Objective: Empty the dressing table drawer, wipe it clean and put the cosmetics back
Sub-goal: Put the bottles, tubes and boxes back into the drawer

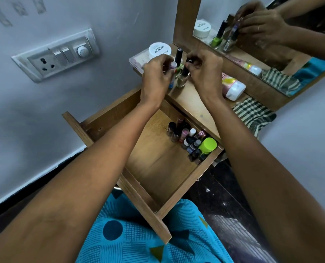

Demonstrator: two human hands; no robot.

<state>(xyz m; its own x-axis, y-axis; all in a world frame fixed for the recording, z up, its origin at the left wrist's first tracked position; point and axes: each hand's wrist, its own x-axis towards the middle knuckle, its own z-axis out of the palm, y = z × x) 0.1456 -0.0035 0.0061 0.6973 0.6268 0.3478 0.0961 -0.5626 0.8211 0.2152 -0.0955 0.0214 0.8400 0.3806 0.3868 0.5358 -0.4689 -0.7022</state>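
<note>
Drawer (158,164) of the dressing table stands pulled far out below our forearms. It is a shallow wooden box with a pale, grained floor and darker walls. Most of that floor is bare. A cluster of nail polish bottles (184,135) stands packed in the far right corner, with black, white and pink caps, and a lime-green jar (208,145) sits just beside them against the right wall.

Both our hands are up over the tabletop (192,103), close together. Our left hand (157,76) is curled round a lilac-capped bottle (172,73). Our right hand (205,73) pinches a black cap (190,60) between thumb and fingertips. This may be the top of a bottle hidden under the fingers, but we cannot tell. A gold-tinted bottle (182,80) stands on the tabletop between the two hands, with a tall green bottle (178,56) just behind it.

Further back a white jar (159,50) marked NAIL POLISH rests on a flat clear box (138,60). To the right a pink bottle (232,88) lies on its side by the mirror (262,54), near a green checked cloth (252,116). A switch panel (57,56) is on the wall at left.
</note>
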